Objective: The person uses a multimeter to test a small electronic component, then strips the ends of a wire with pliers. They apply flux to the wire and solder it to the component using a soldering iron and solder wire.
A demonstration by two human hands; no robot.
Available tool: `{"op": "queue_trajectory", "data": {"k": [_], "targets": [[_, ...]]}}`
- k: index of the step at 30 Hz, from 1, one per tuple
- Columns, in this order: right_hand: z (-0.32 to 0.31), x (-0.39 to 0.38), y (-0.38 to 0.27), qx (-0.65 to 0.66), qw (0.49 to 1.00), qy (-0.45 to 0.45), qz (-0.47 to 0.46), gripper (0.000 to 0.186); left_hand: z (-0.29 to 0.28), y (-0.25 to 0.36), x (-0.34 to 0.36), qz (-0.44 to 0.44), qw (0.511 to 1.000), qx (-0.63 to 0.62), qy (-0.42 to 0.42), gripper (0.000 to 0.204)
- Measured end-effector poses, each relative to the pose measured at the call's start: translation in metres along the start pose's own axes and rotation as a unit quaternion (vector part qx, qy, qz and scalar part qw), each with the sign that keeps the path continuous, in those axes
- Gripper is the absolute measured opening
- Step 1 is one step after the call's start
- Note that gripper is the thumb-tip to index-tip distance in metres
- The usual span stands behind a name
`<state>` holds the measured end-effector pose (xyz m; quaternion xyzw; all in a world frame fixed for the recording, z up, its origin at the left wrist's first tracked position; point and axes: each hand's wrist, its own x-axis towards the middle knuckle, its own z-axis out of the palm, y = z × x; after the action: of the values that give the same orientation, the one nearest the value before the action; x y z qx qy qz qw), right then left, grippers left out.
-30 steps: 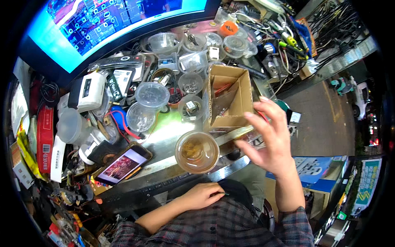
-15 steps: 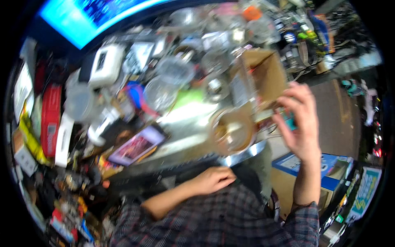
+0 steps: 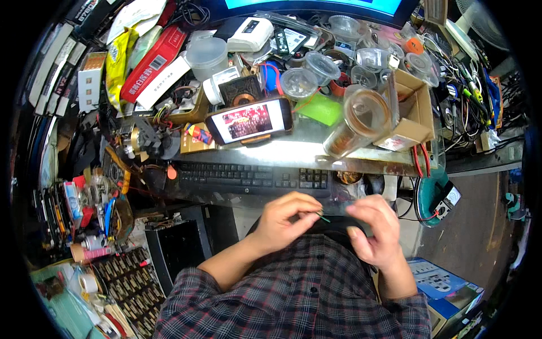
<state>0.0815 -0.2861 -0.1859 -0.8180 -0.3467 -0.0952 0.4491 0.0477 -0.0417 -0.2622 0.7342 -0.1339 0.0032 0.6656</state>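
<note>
In front of my waist, my left hand [image 3: 285, 221] pinches a thin, dark green strip [image 3: 323, 217] between thumb and fingers. The strip is too small to make out its kind. To its right, my right hand [image 3: 374, 229] is raised, with thumb and bent fingers apart and nothing seen between them. Just beyond both hands lies a black keyboard [image 3: 243, 176] on a shelf under the glass-topped desk [image 3: 305, 148]. Nearest beyond my right hand are a clear plastic jar [image 3: 361, 121] and an open cardboard box [image 3: 415, 116].
A phone [image 3: 248, 120] showing a picture leans at the desk's front. Red-handled pliers [image 3: 420, 161] hang over the edge near the box. Clear plastic tubs [image 3: 299, 83] and a green pad [image 3: 319, 108] sit behind. A dark computer case [image 3: 178, 251] stands at lower left.
My right hand has come from beside the cardboard box to near my left hand. The left hand has lifted from my lap, and a green strip now shows in it. The view has turned.
</note>
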Motion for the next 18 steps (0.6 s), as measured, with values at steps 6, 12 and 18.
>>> {"op": "queue_trajectory", "data": {"k": [6,12,18], "targets": [[0.032,-0.022,0.004,0.111,0.993,0.015,0.040,0.021,-0.020,0.021,-0.016,-0.037,0.987,-0.090,0.130,0.013],[0.040,-0.053,0.000,0.132,0.991,-0.017,-0.001,0.018,-0.045,0.061,-0.012,-0.109,0.888,-0.373,0.246,0.036],[0.005,-0.069,-0.016,0.177,0.982,0.048,0.055,0.015,0.031,0.097,-0.003,-0.108,0.938,-0.305,0.123,0.034]]}}
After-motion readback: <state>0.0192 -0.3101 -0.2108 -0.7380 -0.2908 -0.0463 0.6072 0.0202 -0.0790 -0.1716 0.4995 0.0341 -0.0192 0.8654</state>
